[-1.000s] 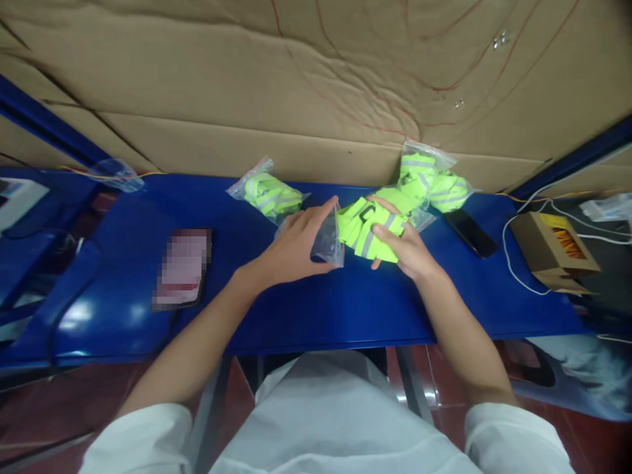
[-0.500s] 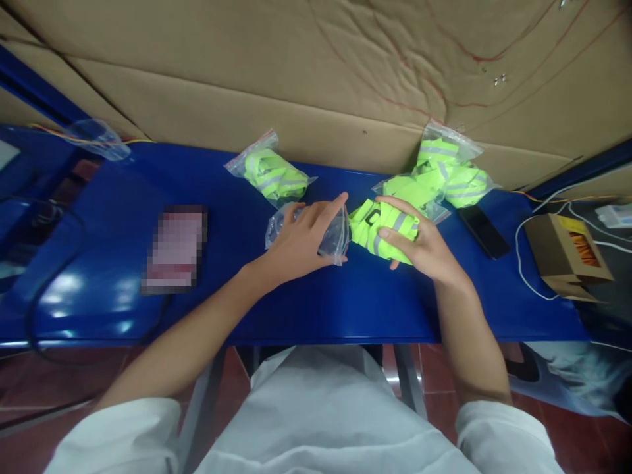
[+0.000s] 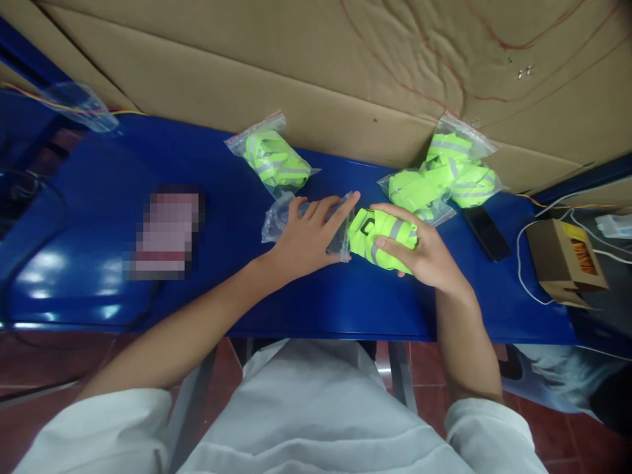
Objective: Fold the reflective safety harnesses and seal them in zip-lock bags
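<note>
A folded bundle of neon-yellow reflective strap (image 3: 368, 240) with grey stripes and a black buckle is gripped in my right hand (image 3: 427, 253), thumb on top. To its left, my left hand (image 3: 311, 237) holds a clear plastic bag (image 3: 276, 217), its fingers spread across it and its mouth facing the bundle. The bundle's left end is right at the bag's mouth; whether it touches the edge I cannot tell. Part of the bag is hidden under my left hand.
One bagged yellow bundle (image 3: 276, 161) lies at the back of the blue table (image 3: 306, 306), with several more (image 3: 451, 171) at back right. Nearby are a black phone (image 3: 486, 234), an open cardboard box (image 3: 557, 260), a white cable (image 3: 521, 263), a clear cup (image 3: 83, 108) and a blurred-out item (image 3: 165, 230).
The view has tilted and shifted slightly. My right hand has turned the bundle a little, keeping it near the bag's mouth. My left hand keeps its hold on the bag.
</note>
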Available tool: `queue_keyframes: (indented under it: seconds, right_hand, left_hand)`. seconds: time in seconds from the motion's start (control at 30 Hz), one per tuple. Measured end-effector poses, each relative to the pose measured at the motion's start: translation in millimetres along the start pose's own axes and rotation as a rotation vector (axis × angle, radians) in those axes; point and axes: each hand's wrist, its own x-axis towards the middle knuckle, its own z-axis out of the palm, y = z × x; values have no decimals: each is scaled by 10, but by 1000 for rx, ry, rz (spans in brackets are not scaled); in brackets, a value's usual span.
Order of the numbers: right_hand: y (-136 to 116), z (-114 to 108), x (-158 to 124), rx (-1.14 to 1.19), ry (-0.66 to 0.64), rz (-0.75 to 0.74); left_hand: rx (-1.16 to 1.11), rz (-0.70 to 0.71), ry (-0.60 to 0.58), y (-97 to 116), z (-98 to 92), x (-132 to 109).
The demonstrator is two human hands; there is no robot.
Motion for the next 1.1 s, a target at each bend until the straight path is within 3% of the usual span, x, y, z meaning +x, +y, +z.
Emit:
queue_keyframes:
  seconds: [0.17, 0.3, 0.37, 0.5, 0.63, 0.83, 0.97, 1.1]
  right_hand:
    - [36, 148, 51, 133, -30, 182]
    - [123, 217, 133, 271, -12, 270]
    - [158, 215, 162, 349, -27, 320]
    - [204, 231, 205, 396, -96, 381]
    - [237, 261, 236, 329, -42, 342]
    - [252, 199, 206, 138, 33, 69]
    - [240, 242, 187, 213, -73, 75]
    - [237, 315, 187, 175, 56, 77]
  left_hand:
    - [-123, 45, -15, 32, 101, -18]
    - [-274, 84, -141, -75, 51, -44]
    - [-230, 64, -160, -158, 4, -54]
    - [-43, 47, -78, -270, -3, -54]
    - [-40, 165, -39, -282, 27, -27]
    - [-43, 267, -19, -258, -41, -8]
    - [-40, 252, -8, -239, -49, -19]
    - [-36, 261, 12, -217, -47, -26]
